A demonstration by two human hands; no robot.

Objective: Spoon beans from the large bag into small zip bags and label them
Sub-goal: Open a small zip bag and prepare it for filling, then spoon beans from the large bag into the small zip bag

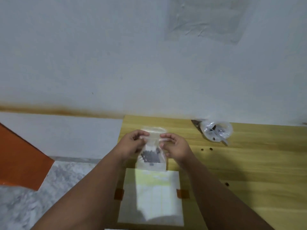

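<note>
Clear plastic small zip bag, dark beans settled low, sits just beyond the label sheet; your left hand and right hand each pinch its zip strip. Slide the pinch evenly end to end, sealing fully.

— What's on your arms?

— Bare skin is all that shows. My left forearm and right forearm are both uncovered from the lower edge of the view up to the wrists.

— And their shape?

— Broad near the bottom, narrowing towards the wrist. My left hand and right hand are bare too, and the knuckles and fingers are plain enough.

— Nails?

— Too blurred to tell.
</note>
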